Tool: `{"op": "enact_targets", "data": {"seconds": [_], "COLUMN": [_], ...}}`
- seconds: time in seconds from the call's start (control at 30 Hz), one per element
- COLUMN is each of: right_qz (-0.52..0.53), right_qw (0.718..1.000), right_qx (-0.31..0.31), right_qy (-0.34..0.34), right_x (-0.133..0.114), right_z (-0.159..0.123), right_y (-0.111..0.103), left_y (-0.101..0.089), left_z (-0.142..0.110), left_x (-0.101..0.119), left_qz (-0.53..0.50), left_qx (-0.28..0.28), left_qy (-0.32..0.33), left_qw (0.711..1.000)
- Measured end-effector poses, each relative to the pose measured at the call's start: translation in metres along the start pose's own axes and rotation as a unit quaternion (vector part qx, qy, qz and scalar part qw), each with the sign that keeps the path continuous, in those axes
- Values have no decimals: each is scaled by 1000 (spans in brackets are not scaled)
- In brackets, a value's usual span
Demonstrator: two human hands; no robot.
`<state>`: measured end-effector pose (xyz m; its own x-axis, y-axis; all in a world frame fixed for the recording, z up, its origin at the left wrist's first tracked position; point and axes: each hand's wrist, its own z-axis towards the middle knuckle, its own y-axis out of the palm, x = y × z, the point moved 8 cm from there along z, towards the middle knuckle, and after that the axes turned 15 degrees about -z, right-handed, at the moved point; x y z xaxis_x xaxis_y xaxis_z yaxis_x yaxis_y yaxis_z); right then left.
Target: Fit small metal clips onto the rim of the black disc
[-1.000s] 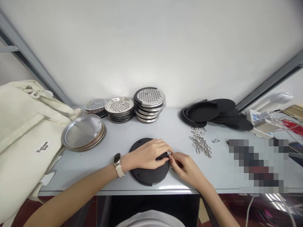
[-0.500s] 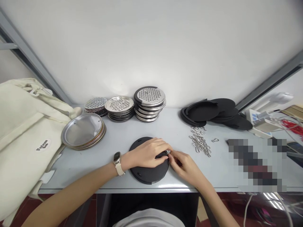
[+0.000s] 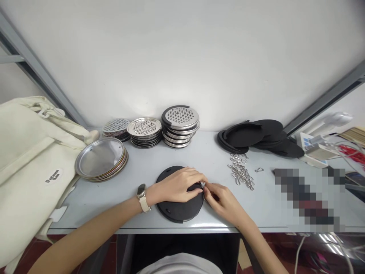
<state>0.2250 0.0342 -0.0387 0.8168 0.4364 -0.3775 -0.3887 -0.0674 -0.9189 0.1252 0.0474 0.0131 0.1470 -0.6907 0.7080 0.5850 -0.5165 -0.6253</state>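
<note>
A round black disc [image 3: 182, 214] with small slots near its rim lies flat at the table's front edge. Across its top lies my left hand [image 3: 182, 185], thumb and fingers closed at the disc's right edge. There the fingertips of my right hand [image 3: 221, 196] pinch a small metal clip [image 3: 203, 185], mostly hidden between the fingers. To the right is a loose pile of similar metal clips [image 3: 242, 173], and a single clip [image 3: 259, 169] lies apart from it.
Stacked round graters [image 3: 181, 116] and perforated metal discs [image 3: 144, 126] stand along the wall. Shiny metal lids [image 3: 99, 158] are piled at left beside a cream bag [image 3: 25, 167]. Black discs [image 3: 246, 135] overlap at back right, near a power strip [image 3: 309, 146] and cables.
The view has shifted very slightly. Both hands keep their places on the disc, with only tiny movement at the right fingertips.
</note>
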Motion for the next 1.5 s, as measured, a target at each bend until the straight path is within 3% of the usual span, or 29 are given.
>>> {"op": "enact_targets", "data": {"seconds": [0.5,1.5], "right_qz": [-5,23], "right_qw": [1000,1000], "right_qx": [10,15], "right_qy": [2,8], "right_x": [-1,-2], "right_z": [0,1], "right_y": [-2,-6], "left_y": [0,0], "left_z": [0,-1], "left_x": [6,-1], "left_qz": [-4,-17], "left_qx": [-11,-7], "left_qy": [19,-4], "left_qw": [1000,1000]}}
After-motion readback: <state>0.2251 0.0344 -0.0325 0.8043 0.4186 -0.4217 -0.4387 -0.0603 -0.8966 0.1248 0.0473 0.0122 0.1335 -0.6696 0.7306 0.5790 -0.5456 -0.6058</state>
